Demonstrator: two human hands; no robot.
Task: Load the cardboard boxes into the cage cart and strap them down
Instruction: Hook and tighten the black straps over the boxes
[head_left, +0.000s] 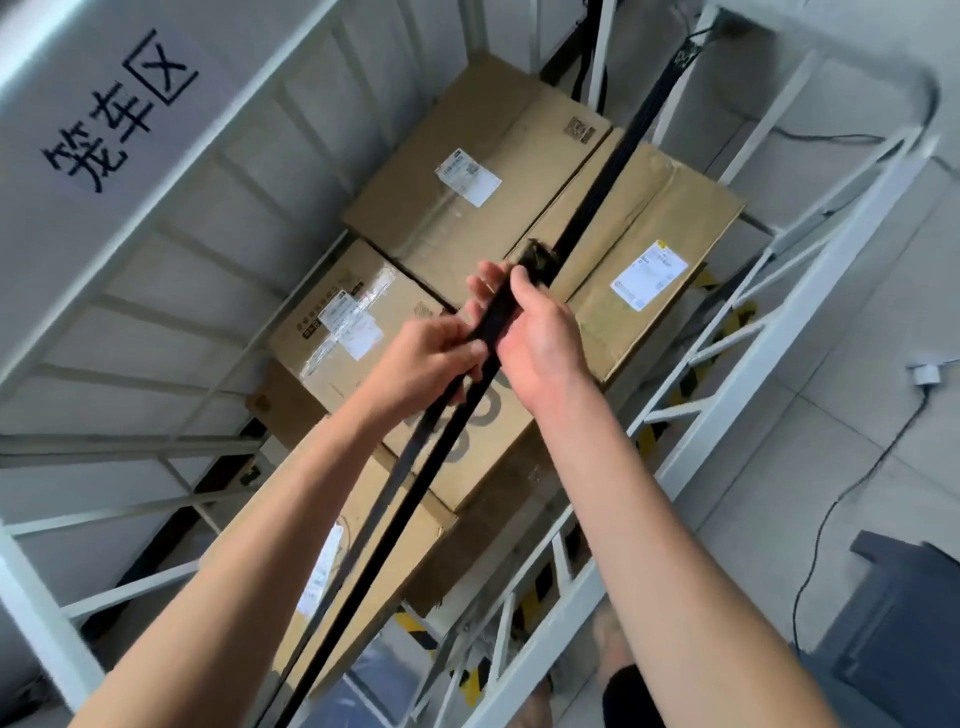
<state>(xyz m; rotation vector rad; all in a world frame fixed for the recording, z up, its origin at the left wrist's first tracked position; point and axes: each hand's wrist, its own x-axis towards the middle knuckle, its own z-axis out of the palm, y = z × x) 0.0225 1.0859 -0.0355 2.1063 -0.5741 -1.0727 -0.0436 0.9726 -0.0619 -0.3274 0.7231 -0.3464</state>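
Observation:
Several cardboard boxes (478, 171) with white shipping labels lie stacked inside the white cage cart (769, 332). A black strap (618, 161) runs taut from the cart's far top corner down across the boxes toward me. My left hand (431, 358) grips the strap's lower lengths. My right hand (540, 327) holds the strap just below a dark buckle (537, 260), thumb near the buckle. The strap's loose end (384, 499) hangs down over the nearest box.
The cart's left wall (156, 291) of white bars rises beside a sign with black characters (114, 109). A grey tiled floor (857, 467) lies to the right with a black cable (831, 514), a white plug and a dark grey object (904, 623).

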